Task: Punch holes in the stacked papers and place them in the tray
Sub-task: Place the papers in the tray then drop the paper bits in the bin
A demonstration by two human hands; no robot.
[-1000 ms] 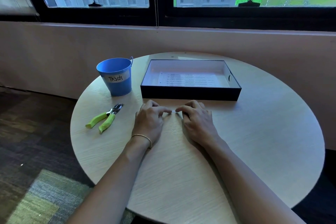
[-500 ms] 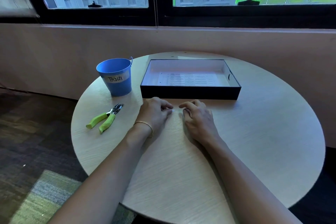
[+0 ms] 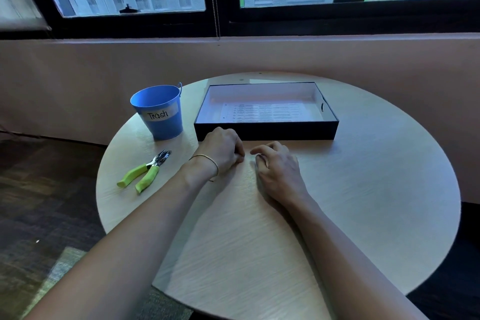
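Reviewer: Paper location?
Observer: One printed sheet (image 3: 270, 112) lies flat on the white floor of the black tray (image 3: 265, 134), which sits at the far side of the round table (image 3: 363, 189). Can't tell if more sheets lie under it.
Reviewer: Hands?
Observer: Both are on the tabletop just in front of the tray's near wall, close together, with a small gap between them. Left hand (image 3: 220, 149) is balled up, fingers curled under, knuckles toward the tray. Whether it pinches anything is hidden, so I can't tell. Thin bracelet (image 3: 207, 160) on that wrist.
Reviewer: Right?
Observer: Right hand (image 3: 279, 169) rests palm down, fingers loosely bent, index tip pointing at the left hand. Nothing visible in it.
Reviewer: Punch?
Observer: Hole punch (image 3: 145, 171), plier type with green handles, lies on the table to the left of the left hand, well apart from it. Metal head points toward the tray side. Neither hand touches it.
Reviewer: Anything else on the table?
Observer: Blue bucket (image 3: 163, 122) labelled "Trash", upright, near the tray's left front corner, between punch and tray.
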